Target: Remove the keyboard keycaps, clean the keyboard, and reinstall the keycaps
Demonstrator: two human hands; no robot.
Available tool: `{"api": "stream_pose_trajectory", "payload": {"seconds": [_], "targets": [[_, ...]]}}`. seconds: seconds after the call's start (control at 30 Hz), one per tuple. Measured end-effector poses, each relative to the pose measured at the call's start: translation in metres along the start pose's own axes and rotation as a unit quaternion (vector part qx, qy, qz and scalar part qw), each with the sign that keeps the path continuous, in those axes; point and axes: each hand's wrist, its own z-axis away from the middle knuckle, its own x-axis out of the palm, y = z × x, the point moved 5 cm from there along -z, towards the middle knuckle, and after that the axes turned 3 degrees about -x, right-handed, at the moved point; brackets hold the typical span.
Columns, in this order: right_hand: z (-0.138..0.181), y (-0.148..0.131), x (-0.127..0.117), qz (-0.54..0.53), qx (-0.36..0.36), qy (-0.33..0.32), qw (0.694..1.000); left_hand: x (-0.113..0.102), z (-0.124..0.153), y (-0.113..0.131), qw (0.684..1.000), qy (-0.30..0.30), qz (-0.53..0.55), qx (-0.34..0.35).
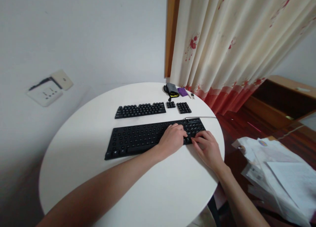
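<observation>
A black keyboard [138, 139] lies on the round white table [148, 187]. My left hand [171, 138] rests on the keyboard's right part, fingers curled together and pressing near the arrow keys. My right hand [208, 148] sits at the keyboard's near right corner, its fingertips touching the edge and pinched toward the left hand's. Whether anything small is held between them is hidden. Behind the keyboard lie separate groups of black keycaps: a long block [140, 110], a small block [171, 104] and a square block [184, 107].
A grey and yellow tool [172, 90], a purple item [182, 91] and a small white piece [192, 95] lie at the table's far edge. A keyboard cable [199, 117] runs right. Curtain [229, 46] behind, wall sockets [48, 90] left, papers [276, 167] right.
</observation>
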Motion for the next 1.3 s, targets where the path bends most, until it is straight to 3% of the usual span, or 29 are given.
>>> {"api": "stream_pose_trajectory", "payload": {"seconds": [0.17, 0.5, 0.87, 1.3], "targets": [[0.002, 0.0, -0.006, -0.021, 0.014, 0.054, 0.998, -0.005, 0.003, 0.003, 1.0, 0.019, -0.002, -0.004], [0.004, 0.006, 0.004, -0.041, -0.003, 0.002, 0.999, 0.0, 0.003, -0.001, 1.0, -0.005, -0.003, -0.007], [0.004, 0.006, 0.005, -0.052, 0.002, 0.009, 0.999, -0.001, 0.004, 0.0, 1.0, -0.004, -0.014, -0.003], [0.002, 0.008, -0.003, -0.06, 0.045, 0.062, 0.995, -0.005, 0.003, 0.004, 1.0, 0.002, -0.006, -0.012]]}}
